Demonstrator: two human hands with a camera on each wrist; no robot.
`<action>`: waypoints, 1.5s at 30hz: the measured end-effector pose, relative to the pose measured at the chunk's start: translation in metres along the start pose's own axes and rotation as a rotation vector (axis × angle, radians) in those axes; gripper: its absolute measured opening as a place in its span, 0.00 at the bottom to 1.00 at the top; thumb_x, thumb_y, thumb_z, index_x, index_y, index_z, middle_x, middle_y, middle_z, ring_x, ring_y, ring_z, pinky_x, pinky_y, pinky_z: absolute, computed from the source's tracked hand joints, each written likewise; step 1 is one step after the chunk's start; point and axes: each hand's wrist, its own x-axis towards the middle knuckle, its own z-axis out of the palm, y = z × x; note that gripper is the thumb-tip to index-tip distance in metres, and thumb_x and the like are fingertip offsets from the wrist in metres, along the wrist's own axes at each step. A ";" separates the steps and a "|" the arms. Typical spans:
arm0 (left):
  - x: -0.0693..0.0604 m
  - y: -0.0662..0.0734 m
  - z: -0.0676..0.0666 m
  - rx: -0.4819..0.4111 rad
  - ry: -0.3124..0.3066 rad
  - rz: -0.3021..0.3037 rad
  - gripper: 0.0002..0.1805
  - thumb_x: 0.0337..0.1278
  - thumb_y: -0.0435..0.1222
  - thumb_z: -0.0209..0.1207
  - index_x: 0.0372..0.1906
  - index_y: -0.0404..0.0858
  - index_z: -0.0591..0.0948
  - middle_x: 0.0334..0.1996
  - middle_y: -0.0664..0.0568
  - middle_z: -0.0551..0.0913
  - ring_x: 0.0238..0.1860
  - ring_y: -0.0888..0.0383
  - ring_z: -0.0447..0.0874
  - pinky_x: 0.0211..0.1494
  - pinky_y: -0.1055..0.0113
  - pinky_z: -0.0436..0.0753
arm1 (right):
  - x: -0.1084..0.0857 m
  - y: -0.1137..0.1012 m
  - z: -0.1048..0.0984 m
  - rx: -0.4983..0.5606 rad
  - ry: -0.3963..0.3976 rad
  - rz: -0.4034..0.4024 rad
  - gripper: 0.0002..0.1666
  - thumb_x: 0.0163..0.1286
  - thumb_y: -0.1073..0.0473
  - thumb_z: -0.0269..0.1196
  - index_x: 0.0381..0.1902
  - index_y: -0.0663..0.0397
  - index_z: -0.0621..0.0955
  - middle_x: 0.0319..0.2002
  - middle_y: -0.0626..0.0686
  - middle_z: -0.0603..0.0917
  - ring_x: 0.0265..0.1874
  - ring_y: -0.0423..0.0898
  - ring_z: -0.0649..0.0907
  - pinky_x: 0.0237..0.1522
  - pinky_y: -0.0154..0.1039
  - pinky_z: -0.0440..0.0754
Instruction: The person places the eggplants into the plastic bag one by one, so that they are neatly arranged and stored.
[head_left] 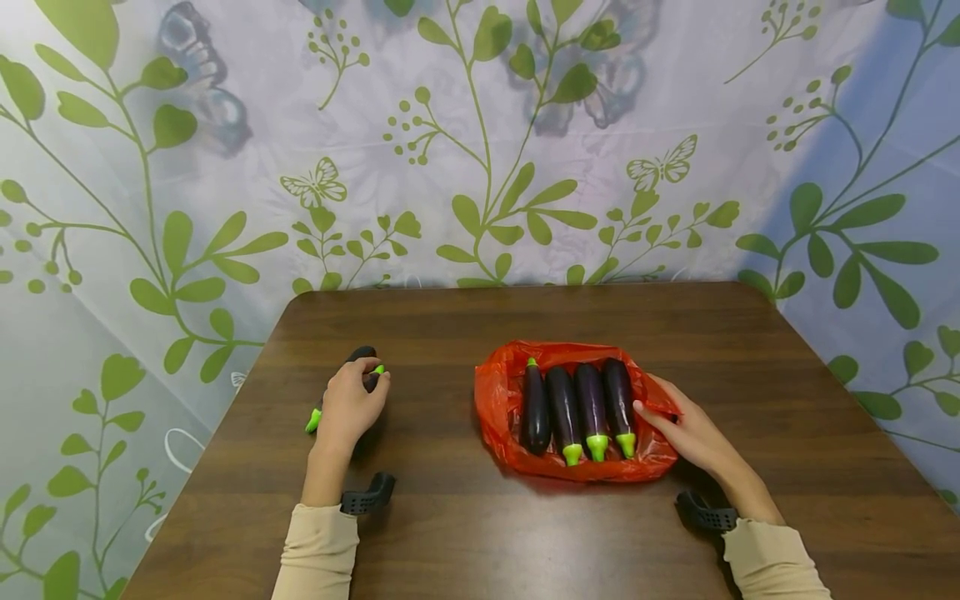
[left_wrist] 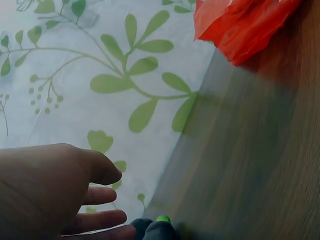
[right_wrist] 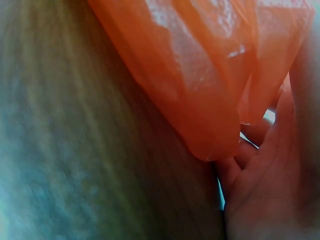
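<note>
Four eggplants (head_left: 564,410) fill a red bag (head_left: 491,404), its right rim grasped by the right hand (head_left: 693,429); across open tabletop (head_left: 435,400), the left hand's (head_left: 352,402) curved fingers, grip unclear, cover two others (head_left: 363,353) near the left edge (head_left: 251,383).

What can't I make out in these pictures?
- Head view: parts of the left-side eggplants, covered by the left hand.
- Head view: the right hand's fingertips, behind the red bag's edge.
- Left wrist view: most of those left-side eggplants, cut off by the bottom edge.
- Right wrist view: the bag's contents, hidden by its plastic; the table's grain, blurred.
</note>
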 end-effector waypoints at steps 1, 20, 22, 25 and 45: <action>0.000 -0.002 0.000 0.002 0.006 0.000 0.23 0.73 0.39 0.56 0.64 0.29 0.78 0.60 0.31 0.80 0.60 0.36 0.80 0.61 0.39 0.79 | 0.000 0.000 0.000 0.000 0.001 -0.002 0.42 0.79 0.44 0.58 0.79 0.59 0.60 0.71 0.69 0.70 0.66 0.70 0.73 0.64 0.74 0.69; -0.009 -0.016 -0.005 0.076 -0.036 -0.026 0.24 0.71 0.39 0.58 0.63 0.27 0.78 0.58 0.30 0.81 0.55 0.35 0.82 0.56 0.41 0.82 | 0.000 0.000 -0.001 -0.001 -0.002 0.000 0.41 0.79 0.44 0.58 0.79 0.58 0.60 0.71 0.69 0.70 0.65 0.70 0.74 0.64 0.73 0.71; -0.009 -0.017 -0.004 0.091 -0.043 -0.028 0.24 0.71 0.39 0.58 0.63 0.27 0.78 0.58 0.30 0.81 0.54 0.36 0.82 0.55 0.41 0.82 | 0.000 -0.001 -0.001 0.001 -0.003 -0.001 0.41 0.79 0.44 0.58 0.79 0.58 0.60 0.71 0.69 0.70 0.65 0.70 0.74 0.64 0.73 0.71; -0.009 -0.018 -0.002 0.098 -0.054 -0.036 0.24 0.71 0.40 0.58 0.63 0.28 0.78 0.58 0.31 0.81 0.52 0.37 0.83 0.54 0.42 0.83 | 0.000 -0.001 -0.001 -0.001 -0.006 0.002 0.41 0.79 0.44 0.58 0.79 0.58 0.60 0.71 0.69 0.70 0.65 0.70 0.74 0.64 0.73 0.71; -0.006 -0.019 0.001 0.069 -0.038 -0.024 0.23 0.71 0.41 0.59 0.62 0.30 0.80 0.55 0.35 0.85 0.53 0.40 0.84 0.57 0.41 0.81 | 0.000 0.000 0.000 -0.006 -0.001 -0.001 0.41 0.78 0.44 0.58 0.79 0.58 0.61 0.71 0.69 0.70 0.66 0.70 0.74 0.64 0.74 0.70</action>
